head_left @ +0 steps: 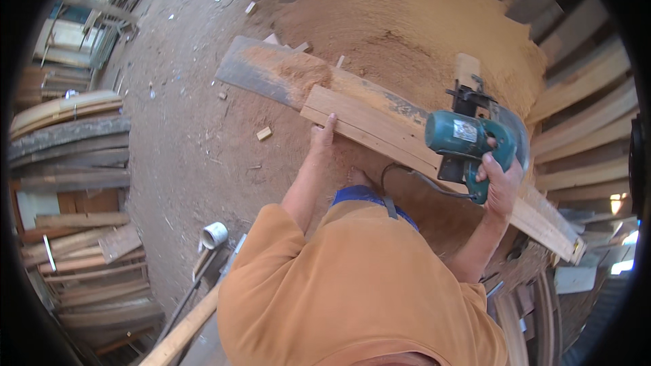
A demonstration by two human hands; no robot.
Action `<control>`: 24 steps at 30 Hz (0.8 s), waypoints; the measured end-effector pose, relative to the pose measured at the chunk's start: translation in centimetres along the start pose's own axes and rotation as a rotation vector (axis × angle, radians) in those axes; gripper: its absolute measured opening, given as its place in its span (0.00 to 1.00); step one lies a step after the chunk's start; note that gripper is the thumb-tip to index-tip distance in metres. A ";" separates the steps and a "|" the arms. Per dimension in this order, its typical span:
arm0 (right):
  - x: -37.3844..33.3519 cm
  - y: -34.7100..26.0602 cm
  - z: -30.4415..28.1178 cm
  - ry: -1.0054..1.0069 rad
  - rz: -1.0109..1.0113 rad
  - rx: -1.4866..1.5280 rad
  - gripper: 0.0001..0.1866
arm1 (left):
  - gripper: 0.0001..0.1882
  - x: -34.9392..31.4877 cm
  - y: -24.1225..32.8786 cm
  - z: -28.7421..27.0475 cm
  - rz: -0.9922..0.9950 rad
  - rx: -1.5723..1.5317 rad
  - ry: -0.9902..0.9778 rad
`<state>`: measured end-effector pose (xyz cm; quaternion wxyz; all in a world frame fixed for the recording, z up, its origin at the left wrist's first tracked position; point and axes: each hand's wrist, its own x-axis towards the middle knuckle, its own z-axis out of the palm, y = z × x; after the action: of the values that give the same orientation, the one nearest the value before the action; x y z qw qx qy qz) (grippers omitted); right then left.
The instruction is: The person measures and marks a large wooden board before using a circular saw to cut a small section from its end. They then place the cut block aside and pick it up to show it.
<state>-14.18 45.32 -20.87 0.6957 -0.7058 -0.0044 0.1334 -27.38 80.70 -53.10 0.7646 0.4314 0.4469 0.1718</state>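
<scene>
The person stood over a long pale plank (380,132) that lay slantwise across a wider, darker board (271,74), with a large heap of sawdust (407,34) behind both. The left hand (323,137) rested flat on the near edge of the plank toward its left end, fingers spread and pressing down rather than wrapped around it. The right hand (500,179) was clenched around the rear handle of a teal circular saw (468,139), which sat on the plank toward its right portion; a black cord (413,177) trailed from the saw back toward the person's body. The blade guard (512,129) was visible on the far side, but the blade's contact with the wood could not be made out. The plank appeared stiff, fairly heavy and rough-sawn, likely to splinter at the edges, and best steadied from above, well clear of the saw's line. The saw was judged heavy and front-weighted, to be held firmly by its handle only. The person wore an orange top (352,285). Stacked timber (74,142) lay on the left, more boards (590,108) leaned on the right, and a white pipe piece (215,234) stood on the dirt floor (183,108).
</scene>
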 end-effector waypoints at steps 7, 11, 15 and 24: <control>-10.1 0.3 -10.7 0.314 -0.103 0.096 0.19 | 0.26 -0.5 2.6 -0.4 -0.143 -0.004 -0.067; -17.1 0.9 -16.0 0.509 -0.136 0.137 0.19 | 0.25 -1.3 2.0 0.2 -0.205 0.131 -0.076; -22.6 3.2 -18.3 0.732 -0.121 0.127 0.18 | 0.24 -4.3 -0.1 1.7 -0.275 0.465 -0.194; -23.6 14.0 -23.3 0.883 0.252 -0.060 0.12 | 0.32 -8.0 -2.0 13.1 0.710 1.428 -0.623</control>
<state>-34.88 17.49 -30.40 0.5885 -0.7099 0.3746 -0.0968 -21.07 67.68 -47.46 0.2985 0.9516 0.0559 -0.0480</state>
